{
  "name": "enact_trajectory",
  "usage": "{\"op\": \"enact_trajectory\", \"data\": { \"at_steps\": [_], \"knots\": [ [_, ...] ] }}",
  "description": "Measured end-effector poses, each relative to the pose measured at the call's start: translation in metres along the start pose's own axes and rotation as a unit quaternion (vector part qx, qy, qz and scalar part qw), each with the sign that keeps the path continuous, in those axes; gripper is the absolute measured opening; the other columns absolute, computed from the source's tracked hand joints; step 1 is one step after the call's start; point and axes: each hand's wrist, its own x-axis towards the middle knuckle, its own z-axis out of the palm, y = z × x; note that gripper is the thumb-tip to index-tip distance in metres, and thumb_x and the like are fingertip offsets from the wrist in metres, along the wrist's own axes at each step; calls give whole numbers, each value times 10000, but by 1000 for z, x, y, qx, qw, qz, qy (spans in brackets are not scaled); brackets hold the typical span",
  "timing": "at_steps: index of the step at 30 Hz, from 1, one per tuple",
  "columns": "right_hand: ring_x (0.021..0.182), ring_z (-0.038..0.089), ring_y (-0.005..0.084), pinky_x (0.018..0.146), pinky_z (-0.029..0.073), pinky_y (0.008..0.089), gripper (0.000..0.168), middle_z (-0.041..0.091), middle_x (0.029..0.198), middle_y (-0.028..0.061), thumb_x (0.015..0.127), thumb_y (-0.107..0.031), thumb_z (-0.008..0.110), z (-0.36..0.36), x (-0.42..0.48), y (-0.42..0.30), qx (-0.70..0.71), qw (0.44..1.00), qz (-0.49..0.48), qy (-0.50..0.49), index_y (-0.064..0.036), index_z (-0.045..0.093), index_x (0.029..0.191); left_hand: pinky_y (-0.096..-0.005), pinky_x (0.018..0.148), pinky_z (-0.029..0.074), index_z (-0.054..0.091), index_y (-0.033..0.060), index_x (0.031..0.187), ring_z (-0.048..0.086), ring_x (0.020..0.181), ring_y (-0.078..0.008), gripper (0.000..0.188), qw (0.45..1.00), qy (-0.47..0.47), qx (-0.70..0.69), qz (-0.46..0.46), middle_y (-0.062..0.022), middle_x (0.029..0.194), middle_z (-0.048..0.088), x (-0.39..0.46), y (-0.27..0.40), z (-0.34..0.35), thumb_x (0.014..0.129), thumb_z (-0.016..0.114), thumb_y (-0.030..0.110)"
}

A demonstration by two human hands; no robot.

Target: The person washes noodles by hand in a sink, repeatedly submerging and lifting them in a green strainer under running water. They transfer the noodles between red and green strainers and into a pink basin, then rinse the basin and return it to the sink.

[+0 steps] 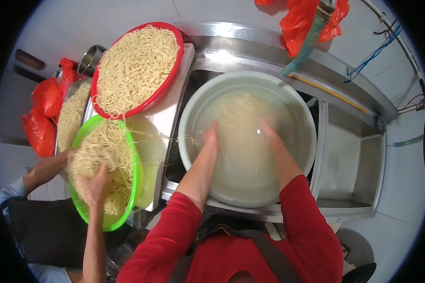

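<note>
A large pale green plastic basin (191, 95) full of cloudy water stands over a steel sink before me. Noodles (244, 106) lie under the water in its far middle part. My left hand (211, 133) is dipped in at the left side of the noodles, and my right hand (267, 128) is dipped in at their right side. Both hands are partly hidden by the murky water, so whether the fingers grip any noodles cannot be told. Loose noodle strands (184, 138) hang over the basin's left rim.
At left, a co-worker's hands lift noodles above a green basket (136, 169). Beyond stands a red basket (179, 39) heaped with noodles, near a noodle-filled tray and a metal pot (92, 61). A green hose (306, 46) hangs over the basin's far rim; a second sink compartment (340, 162) is at right.
</note>
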Motion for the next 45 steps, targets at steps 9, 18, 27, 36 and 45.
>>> {"op": "enact_trajectory", "data": {
  "at_steps": [9, 18, 27, 36, 45],
  "knots": [
    [1091, 532, 257, 834, 496, 373, 620, 511, 1240, 158, 820, -287, 631, 61, 10, -43, 234, 943, -80, -224, -16, 395, 1326, -382, 797, 498, 514, -57, 1182, 601, 951, -270, 673, 980, -175, -9, -96, -161, 1117, 590, -41, 50, 79, 715, 738, 373],
    [898, 594, 208, 829, 480, 342, 458, 624, 1015, 120, 744, -57, 672, -13, -85, -59, 44, 965, -140, -219, -13, 537, 1179, -353, 716, 504, 591, -32, 1073, 632, 836, -212, 407, 849, -289, 417, 150, -143, 947, 658, -91, 60, 67, 764, 684, 217],
    [934, 608, 294, 707, 525, 515, 332, 645, 987, 184, 737, -307, 607, -1, -208, -119, -675, 729, -86, 66, -99, 690, 982, -410, 834, 453, 596, -56, 1080, 597, 935, -364, 424, 424, -254, 741, 455, -240, 989, 628, -118, 76, -62, 830, 618, 285],
    [1017, 567, 247, 733, 463, 516, 278, 659, 950, 133, 748, -350, 622, 35, -242, -99, -476, 867, -133, 60, -150, 710, 921, -429, 738, 490, 680, 25, 947, 632, 810, -344, 325, 400, -203, 750, 486, -199, 885, 662, -142, 50, -86, 819, 599, 312],
    [866, 628, 315, 720, 472, 491, 238, 662, 949, 144, 639, -209, 657, 28, -339, -62, -388, 908, -134, 90, -59, 705, 818, -447, 655, 493, 688, 20, 822, 621, 708, -354, 362, 404, -226, 714, 526, -196, 773, 655, -164, 50, -82, 783, 642, 377]
  ]
}}
